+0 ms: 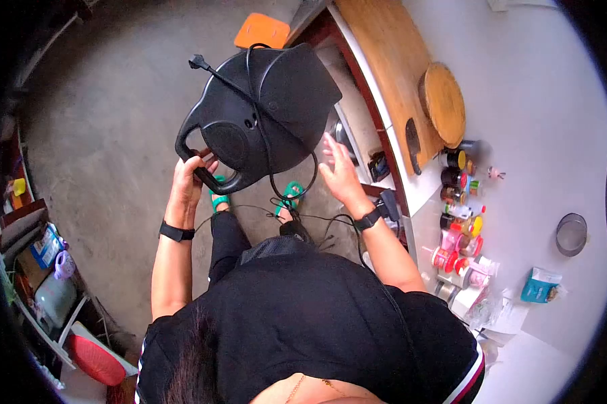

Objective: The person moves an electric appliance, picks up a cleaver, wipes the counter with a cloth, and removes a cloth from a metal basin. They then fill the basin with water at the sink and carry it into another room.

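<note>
A black plastic appliance point(293, 87) with a loop handle is held up in front of me; its exact kind is not clear. My left hand point(190, 178) has its fingers wrapped round the handle at the lower left. A black power cord point(262, 121) runs loosely across the body, and its plug point(198, 62) sticks out at the upper left. Beside the lower right of the appliance is my right hand point(342, 174), fingers spread and holding nothing. Part of the cord hangs in a loop between that hand and the body.
On my right, a counter carries a round wooden board point(443, 104), a black-handled knife point(412, 145) and several jars point(455, 178). An orange stool point(263, 31) stands ahead. Cables point(327, 219) trail near my green sandals point(290, 194). Shelves with household items line the left.
</note>
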Motion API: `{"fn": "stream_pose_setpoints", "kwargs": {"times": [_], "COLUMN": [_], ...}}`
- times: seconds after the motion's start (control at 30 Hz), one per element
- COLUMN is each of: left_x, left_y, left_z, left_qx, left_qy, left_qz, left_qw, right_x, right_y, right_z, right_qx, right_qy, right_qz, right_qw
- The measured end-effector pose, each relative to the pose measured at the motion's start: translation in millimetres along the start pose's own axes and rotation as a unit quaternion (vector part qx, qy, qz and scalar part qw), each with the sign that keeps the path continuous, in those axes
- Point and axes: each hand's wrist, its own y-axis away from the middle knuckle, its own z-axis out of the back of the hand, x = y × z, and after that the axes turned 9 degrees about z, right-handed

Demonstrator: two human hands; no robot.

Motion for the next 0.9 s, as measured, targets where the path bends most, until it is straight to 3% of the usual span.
{"fn": "stream_pose_setpoints", "kwargs": {"times": [0.37, 0.53, 0.67, 0.9], "left_x": [44.2, 74.4, 91.8, 130.4], "left_y": [-59.6, -110.9, -140.5, -215.6], "left_z": [59.4, 76.1, 85.2, 21.3], "left_qx": [-0.015, -0.002, -0.001, 0.021], "left_qy": [0.0, -0.005, -0.018, -0.066], "left_qz": [0.066, 0.1, 0.103, 0.125], "left_qw": [0.998, 0.995, 0.994, 0.99], "right_x": [-66.5, -80.0, -83.4, -108.1], "right_y": [44.4, 67.4, 94.1, 153.3], "right_z": [9.0, 10.4, -7.5, -22.5], "right_qx": [-0.101, -0.1, -0.115, -0.09], "right_qy": [0.055, 0.166, 0.156, 0.145], "right_qz": [-0.151, -0.192, -0.215, -0.286], "right_qw": [0.982, 0.962, 0.957, 0.943]}}
